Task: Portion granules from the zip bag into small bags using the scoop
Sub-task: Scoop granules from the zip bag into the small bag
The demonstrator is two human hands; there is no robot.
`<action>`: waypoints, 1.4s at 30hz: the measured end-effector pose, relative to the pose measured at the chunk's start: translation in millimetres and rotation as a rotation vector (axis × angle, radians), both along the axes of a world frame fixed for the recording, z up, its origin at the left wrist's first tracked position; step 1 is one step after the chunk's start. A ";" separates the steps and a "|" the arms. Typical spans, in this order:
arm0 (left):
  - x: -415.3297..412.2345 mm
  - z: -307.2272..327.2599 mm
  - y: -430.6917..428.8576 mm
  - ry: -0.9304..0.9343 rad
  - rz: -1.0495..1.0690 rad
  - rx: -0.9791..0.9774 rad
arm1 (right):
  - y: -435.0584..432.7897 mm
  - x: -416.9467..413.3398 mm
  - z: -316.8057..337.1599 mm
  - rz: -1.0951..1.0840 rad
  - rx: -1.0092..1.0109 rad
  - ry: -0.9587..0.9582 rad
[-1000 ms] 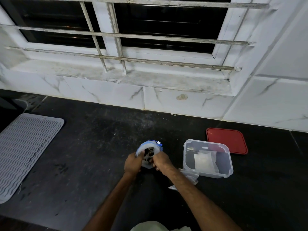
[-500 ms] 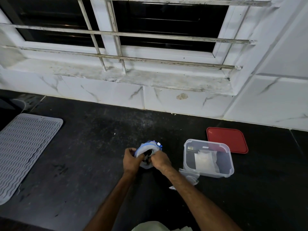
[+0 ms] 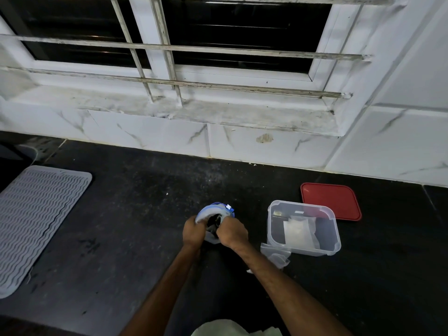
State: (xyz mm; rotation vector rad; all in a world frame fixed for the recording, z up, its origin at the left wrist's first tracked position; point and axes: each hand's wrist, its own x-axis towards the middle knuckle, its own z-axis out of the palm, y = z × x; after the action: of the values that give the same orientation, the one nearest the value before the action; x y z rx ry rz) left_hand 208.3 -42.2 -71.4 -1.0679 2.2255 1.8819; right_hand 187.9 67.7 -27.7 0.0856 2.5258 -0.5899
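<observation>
As we work low in the middle of the frame, our left hand (image 3: 194,232) and right hand (image 3: 232,232) both have their fingers curled, pinching the rim of the zip bag (image 3: 214,212), one at each side of its blue-edged mouth, which gapes upward above the dark counter (image 3: 121,238); the inside looks dark, and we cannot tell whether a scoop is in there; to do this well, we judge, we should spread the mouth wide and evenly, set the base down so nothing spills, and free the right hand only once the bag stands open by itself; just right of our right wrist lie clear small bags (image 3: 276,254), touching the clear tub (image 3: 315,249), which holds white packets (image 3: 297,229); beyond it, the red lid (image 3: 331,201); at far left, a grey ribbed mat (image 3: 36,221); farthest, the barred window (image 3: 218,44).
</observation>
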 end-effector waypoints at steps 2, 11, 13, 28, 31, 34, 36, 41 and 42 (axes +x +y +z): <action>-1.8 -3.6 -3.0 -0.014 0.018 -0.014 | 0.0 -0.2 -1.3 0.005 0.003 -0.009; 4.8 2.3 -5.2 0.085 -0.173 0.049 | 12.6 -8.5 -15.6 -0.347 -0.354 -0.292; 3.8 2.1 -5.9 0.088 -0.194 0.084 | 17.0 -6.3 -10.6 -0.362 -0.404 -0.343; -3.2 -6.2 -20.2 0.083 -0.035 0.044 | 24.2 1.7 20.0 -0.295 -0.530 -0.494; 4.7 3.0 -18.2 0.128 -0.066 0.033 | 34.6 6.3 33.7 -0.233 -0.549 -0.489; 19.5 13.1 -15.0 0.206 -0.087 0.012 | 50.7 12.3 44.8 -0.192 -0.598 -0.489; 32.2 21.6 -8.9 0.265 -0.023 -0.049 | 62.5 17.0 52.9 -0.174 -0.620 -0.493; 74.5 40.7 35.2 0.525 0.044 -0.242 | 108.1 31.0 76.0 -0.162 -0.674 -0.437; 82.7 37.7 48.8 0.509 -0.049 -0.232 | 120.7 34.6 79.9 -0.161 -0.683 -0.416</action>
State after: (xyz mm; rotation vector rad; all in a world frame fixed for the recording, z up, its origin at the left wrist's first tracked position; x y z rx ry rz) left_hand 291.0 6.7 -33.7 -0.5843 2.7609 2.0993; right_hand 222.5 188.3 52.2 0.1425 1.8225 -1.3145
